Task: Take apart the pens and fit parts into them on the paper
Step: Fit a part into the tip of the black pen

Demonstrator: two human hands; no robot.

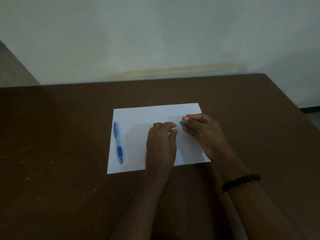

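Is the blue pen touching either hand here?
Apart. The head view shows the blue pen lying alone near the paper's left edge, bare white sheet separating it from the left hand and right hand.

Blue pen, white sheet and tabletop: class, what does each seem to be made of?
Blue pen: probably plastic, with a see-through pale barrel; its darker blue grip band may be rubber.
White sheet: paper, thin, flat and matt.
Tabletop: brown, dull, with pale scuffs; wood or laminate, hard to tell in the dim light.
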